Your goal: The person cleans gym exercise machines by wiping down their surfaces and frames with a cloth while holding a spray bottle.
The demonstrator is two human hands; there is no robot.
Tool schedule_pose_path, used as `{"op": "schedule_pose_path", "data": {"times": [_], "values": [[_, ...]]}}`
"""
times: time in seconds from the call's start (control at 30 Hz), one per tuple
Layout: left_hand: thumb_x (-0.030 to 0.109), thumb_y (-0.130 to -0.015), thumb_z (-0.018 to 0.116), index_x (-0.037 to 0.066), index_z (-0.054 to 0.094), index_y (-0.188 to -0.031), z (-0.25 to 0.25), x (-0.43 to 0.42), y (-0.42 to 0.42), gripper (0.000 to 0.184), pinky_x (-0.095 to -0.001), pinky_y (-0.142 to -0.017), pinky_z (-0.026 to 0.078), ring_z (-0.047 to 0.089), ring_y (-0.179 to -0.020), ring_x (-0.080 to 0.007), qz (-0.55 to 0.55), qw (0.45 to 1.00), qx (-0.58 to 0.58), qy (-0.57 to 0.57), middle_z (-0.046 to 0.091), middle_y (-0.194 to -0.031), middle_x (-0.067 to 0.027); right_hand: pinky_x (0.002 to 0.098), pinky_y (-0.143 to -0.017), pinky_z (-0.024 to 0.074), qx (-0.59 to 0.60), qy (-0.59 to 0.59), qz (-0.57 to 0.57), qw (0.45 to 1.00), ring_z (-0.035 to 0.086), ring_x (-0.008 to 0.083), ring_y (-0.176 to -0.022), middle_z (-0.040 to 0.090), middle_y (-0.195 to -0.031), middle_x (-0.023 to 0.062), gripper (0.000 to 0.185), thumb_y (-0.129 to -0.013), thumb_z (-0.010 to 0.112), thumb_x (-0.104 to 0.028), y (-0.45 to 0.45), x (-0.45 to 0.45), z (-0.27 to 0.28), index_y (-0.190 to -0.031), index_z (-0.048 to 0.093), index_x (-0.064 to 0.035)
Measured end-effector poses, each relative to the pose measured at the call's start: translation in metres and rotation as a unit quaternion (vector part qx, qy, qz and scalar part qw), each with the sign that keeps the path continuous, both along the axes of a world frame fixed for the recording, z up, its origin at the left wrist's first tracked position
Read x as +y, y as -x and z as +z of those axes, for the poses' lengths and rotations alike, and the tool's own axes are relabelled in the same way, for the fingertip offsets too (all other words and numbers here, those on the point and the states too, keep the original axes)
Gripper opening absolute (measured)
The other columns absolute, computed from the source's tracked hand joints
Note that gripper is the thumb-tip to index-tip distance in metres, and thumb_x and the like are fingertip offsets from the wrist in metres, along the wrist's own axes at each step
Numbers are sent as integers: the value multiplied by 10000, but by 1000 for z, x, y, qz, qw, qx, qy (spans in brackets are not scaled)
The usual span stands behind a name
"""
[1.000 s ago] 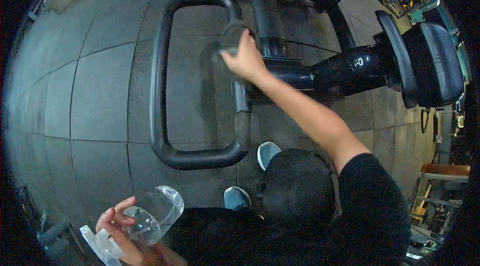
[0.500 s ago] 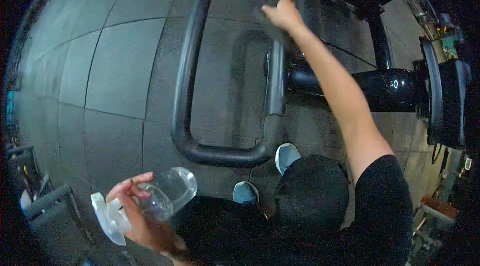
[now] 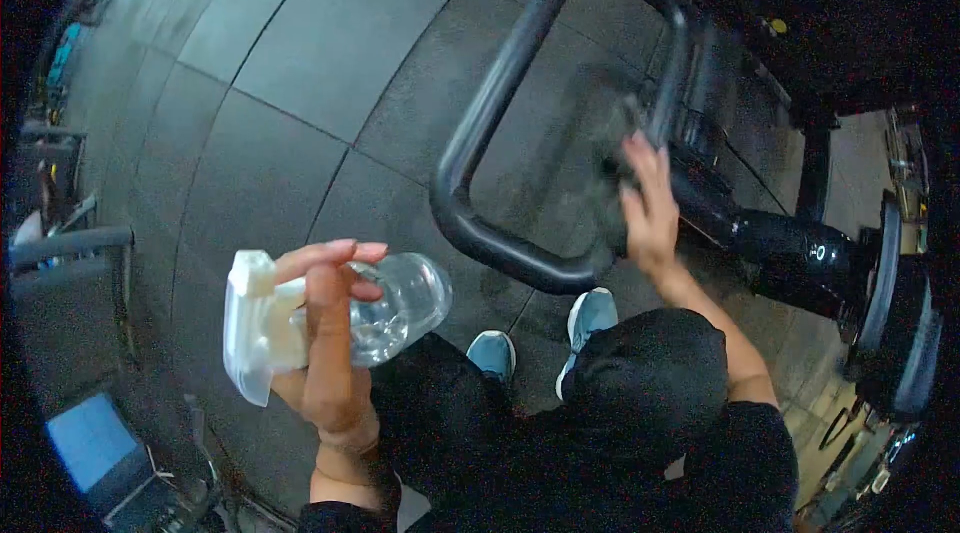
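My left hand (image 3: 335, 353) is wrapped around the neck of a clear spray bottle (image 3: 405, 308) with a white trigger head (image 3: 250, 328). The bottle lies sideways, its base pointing right, and looks mostly see-through. Over the right side of a black tubular frame (image 3: 490, 118), my right hand (image 3: 652, 208) has its fingers stretched along the bar. A dark, motion-smeared cloth (image 3: 612, 173) shows beside and under these fingers; its exact outline is blurred.
Dark rubber floor tiles (image 3: 330, 23) spread below. My blue-grey shoes (image 3: 592, 318) stand close to the frame's near corner. Glossy black machine parts (image 3: 800, 253) join the frame on the right. More gym equipment (image 3: 75, 248) stands at the left edge.
My right hand has come down from the frame's far corner along its right side, towards me. My left hand has risen with the bottle. The view has turned, shifting the frame right.
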State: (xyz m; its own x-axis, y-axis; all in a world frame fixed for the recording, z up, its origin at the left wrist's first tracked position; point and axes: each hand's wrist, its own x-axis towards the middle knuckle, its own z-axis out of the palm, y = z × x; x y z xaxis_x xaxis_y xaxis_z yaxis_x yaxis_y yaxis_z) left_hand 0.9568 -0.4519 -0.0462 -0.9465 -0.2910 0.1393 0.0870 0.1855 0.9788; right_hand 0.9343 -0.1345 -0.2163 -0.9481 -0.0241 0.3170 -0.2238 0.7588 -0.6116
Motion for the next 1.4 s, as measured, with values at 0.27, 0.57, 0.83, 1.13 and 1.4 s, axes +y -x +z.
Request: {"op": "schedule_pose_path", "data": {"times": [0.27,0.57,0.83,1.13,1.4], "values": [[207,-1044,507,-20,629,-1017,-3,1,-1,259,-265,-658,434,656,-765,-203,0,1000,21,11,700,-878,-186,531,-1211,234,126,-111,414,895,292,410,-1475,418,-1521,220,743,-852,641,-267,75,-78,33,-1482,377,24],[241,-1002,602,-28,641,-1050,-12,-20,1,276,-252,-650,482,621,-686,-161,34,999,21,9,705,-972,-223,443,-940,491,180,-66,399,897,625,346,-1062,678,-1049,124,165,-810,678,-147,315,-11,-32,-957,693,-73],[244,-1003,597,-10,633,-1057,-6,-12,-1,262,-249,-648,474,621,-692,-158,31,999,29,16,707,-961,-221,434,-831,502,73,-168,253,950,648,324,-901,713,-933,145,280,-885,616,-319,318,-26,-17,-949,769,-93],[334,-1034,532,36,620,-1047,-10,2,1,311,-263,-664,429,590,-721,-160,44,998,-23,48,703,-896,-177,433,-749,451,124,-49,566,813,587,284,-812,570,-802,106,540,-808,679,-601,132,-150,11,-773,585,-70],[325,-1024,556,15,626,-1053,-3,-12,-11,319,-273,-648,432,661,-796,-219,62,994,30,84,665,-894,-154,484,-877,450,95,-102,225,964,594,400,-977,671,-992,204,361,-936,553,-338,343,9,5,-971,700,-10]]}}
